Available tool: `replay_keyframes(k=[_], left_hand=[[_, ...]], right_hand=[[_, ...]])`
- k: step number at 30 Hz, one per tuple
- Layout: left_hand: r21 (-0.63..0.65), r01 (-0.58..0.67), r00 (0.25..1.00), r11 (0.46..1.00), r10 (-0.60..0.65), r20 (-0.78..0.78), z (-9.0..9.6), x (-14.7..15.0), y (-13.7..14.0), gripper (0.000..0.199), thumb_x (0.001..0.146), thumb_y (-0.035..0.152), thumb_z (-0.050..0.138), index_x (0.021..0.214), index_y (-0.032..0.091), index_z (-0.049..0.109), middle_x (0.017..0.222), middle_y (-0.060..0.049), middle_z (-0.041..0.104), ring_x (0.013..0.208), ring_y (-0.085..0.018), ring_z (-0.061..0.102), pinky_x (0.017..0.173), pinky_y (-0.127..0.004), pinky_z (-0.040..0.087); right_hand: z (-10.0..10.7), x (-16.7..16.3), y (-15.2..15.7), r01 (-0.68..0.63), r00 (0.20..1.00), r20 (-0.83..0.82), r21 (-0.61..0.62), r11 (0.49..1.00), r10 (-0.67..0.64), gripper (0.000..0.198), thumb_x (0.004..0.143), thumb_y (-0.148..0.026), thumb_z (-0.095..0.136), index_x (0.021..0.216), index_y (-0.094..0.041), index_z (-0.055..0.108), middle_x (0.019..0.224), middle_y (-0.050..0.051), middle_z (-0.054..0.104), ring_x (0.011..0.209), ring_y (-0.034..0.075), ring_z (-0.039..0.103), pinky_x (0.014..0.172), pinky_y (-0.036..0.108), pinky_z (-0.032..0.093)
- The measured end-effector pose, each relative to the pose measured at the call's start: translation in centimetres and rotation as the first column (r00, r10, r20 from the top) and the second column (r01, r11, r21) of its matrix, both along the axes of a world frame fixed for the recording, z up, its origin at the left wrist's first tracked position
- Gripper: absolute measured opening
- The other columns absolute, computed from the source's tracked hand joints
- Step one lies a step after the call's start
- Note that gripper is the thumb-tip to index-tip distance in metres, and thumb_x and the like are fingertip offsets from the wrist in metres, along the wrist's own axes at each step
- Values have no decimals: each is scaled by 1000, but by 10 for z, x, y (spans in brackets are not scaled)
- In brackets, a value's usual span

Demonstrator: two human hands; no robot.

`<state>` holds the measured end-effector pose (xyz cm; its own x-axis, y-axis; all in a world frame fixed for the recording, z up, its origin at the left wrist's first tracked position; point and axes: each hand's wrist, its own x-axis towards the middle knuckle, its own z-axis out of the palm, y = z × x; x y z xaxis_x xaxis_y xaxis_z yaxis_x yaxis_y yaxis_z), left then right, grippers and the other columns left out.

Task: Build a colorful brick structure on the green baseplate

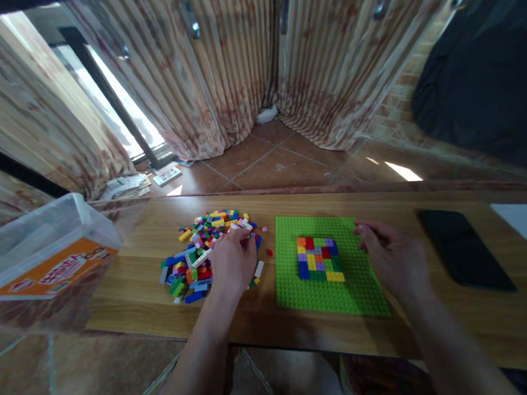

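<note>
My left hand (233, 261) reaches into a heap of loose toy building bricks (200, 283), fingers bent down and drawn together. Whatever lies between its fingertips is hidden. A green studded baseplate (292, 295) lies to the right of the heap. Near its middle sits a flat, roughly square block of bricks (319, 258) in red, yellow, blue, green, orange and purple. My right hand (394, 257) is at the baseplate's right edge, its thumb and forefinger closed together near the far corner. I cannot make out anything between them.
A clear plastic tub (31, 238) with an orange label stands at the table's left. A dark phone-like slab (466, 249) and white paper (524, 221) lie on the right. One red piece (270, 252) sits between heap and baseplate. Curtains (237, 73) hang beyond the wooden table (130, 291).
</note>
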<state>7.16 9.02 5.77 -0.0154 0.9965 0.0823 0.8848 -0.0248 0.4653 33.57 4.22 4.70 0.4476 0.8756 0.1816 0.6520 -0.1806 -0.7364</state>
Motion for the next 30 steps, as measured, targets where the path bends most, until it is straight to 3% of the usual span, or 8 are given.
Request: replay_keyframes(k=[3, 6, 8, 11, 14, 16, 22, 30], left_hand=[[-3, -40, 974, 999, 39, 222, -4, -13, 6, 28, 84, 25, 55, 105, 19, 72, 95, -5, 76, 87, -19, 69, 81, -29, 52], [3, -59, 941, 998, 54, 335, -8, -26, 10, 29, 83, 24, 57, 105, 17, 72, 87, -2, 75, 79, -16, 67, 75, -25, 52], [9, -67, 944, 998, 60, 325, -8, -32, 11, 27, 82, 24, 57, 103, 16, 73, 83, -3, 75, 76, -16, 66, 71, -25, 51], [0, -56, 957, 998, 54, 284, -3, -34, 9, 26, 81, 24, 58, 100, 16, 73, 83, -3, 74, 75, -16, 65, 70, -25, 50], [-11, -40, 969, 999, 41, 244, 1, -33, 6, 25, 82, 23, 57, 98, 16, 74, 84, -4, 74, 75, -17, 65, 70, -26, 49], [-15, -31, 973, 999, 33, 227, 2, -32, 5, 25, 82, 22, 56, 98, 17, 74, 85, -4, 74, 75, -17, 65, 71, -26, 48], [-14, -33, 967, 999, 36, 253, -1, -37, 4, 25, 83, 23, 55, 100, 18, 73, 89, -4, 75, 78, -17, 66, 71, -26, 49], [-46, 81, 975, 996, -69, 211, 1, -42, -1, 24, 85, 22, 55, 100, 19, 73, 82, -3, 75, 71, -17, 67, 66, -25, 48]], right_hand=[[3, -9, -3, -56, 997, 63, 64, 996, 52, 34, 91, -48, 47, 97, -24, 70, 79, 8, 71, 69, 23, 67, 66, 37, 53], [5, -30, -8, -210, 972, 137, 163, 964, 189, 27, 94, -39, 45, 96, -26, 69, 90, 8, 71, 77, 24, 67, 73, 40, 54], [3, -51, -12, -338, 939, 136, 200, 920, 316, 24, 95, -32, 46, 96, -28, 69, 92, 5, 70, 83, 23, 67, 78, 39, 55], [-5, -86, -18, -570, 820, 164, 157, 806, 548, 22, 96, -28, 47, 100, -29, 68, 99, 3, 70, 91, 20, 67, 82, 35, 55], [-11, -115, -21, -684, 727, 187, 111, 721, 661, 21, 96, -24, 48, 102, -25, 68, 101, 5, 69, 92, 18, 65, 82, 34, 54], [-13, -129, -21, -712, 694, 214, 63, 699, 687, 16, 93, -26, 55, 102, -23, 67, 104, 7, 67, 95, 21, 62, 84, 36, 54], [-21, -149, -15, -669, 694, 309, -57, 741, 650, 30, 81, -30, 71, 107, -18, 65, 111, 12, 61, 101, 28, 56, 86, 45, 51], [-31, -155, -12, -622, 702, 406, -52, 782, 585, 42, 80, -35, 72, 116, -15, 61, 115, 13, 60, 104, 29, 55, 86, 43, 48]])
